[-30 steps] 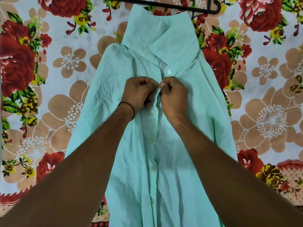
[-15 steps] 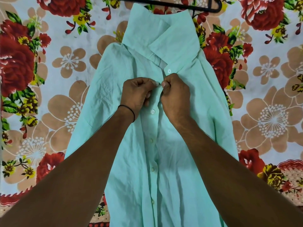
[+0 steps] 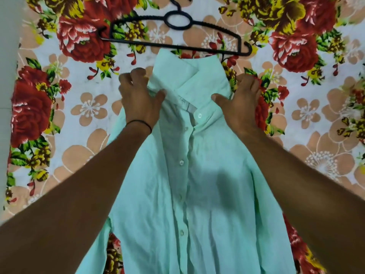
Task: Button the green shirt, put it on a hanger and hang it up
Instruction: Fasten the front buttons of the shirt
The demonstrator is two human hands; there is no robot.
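Observation:
The mint-green shirt (image 3: 197, 194) lies front-up on the flowered bedsheet, its placket closed with a row of white buttons, collar pointing away from me. My left hand (image 3: 139, 99) grips the shirt's left shoulder beside the collar, thumb over the cloth. On the right shoulder my right hand (image 3: 240, 101) does the same, fingers curled past the shirt's edge. A black plastic hanger (image 3: 177, 22) lies flat just beyond the collar, apart from both hands.
The flowered bedsheet (image 3: 79, 115) covers the whole surface around the shirt. A pale wall or edge (image 3: 7, 56) runs down the far left.
Both hands left the upper button at the placket and moved apart, up to the shoulders beside the collar. The view has tilted up, so the whole hanger shows now.

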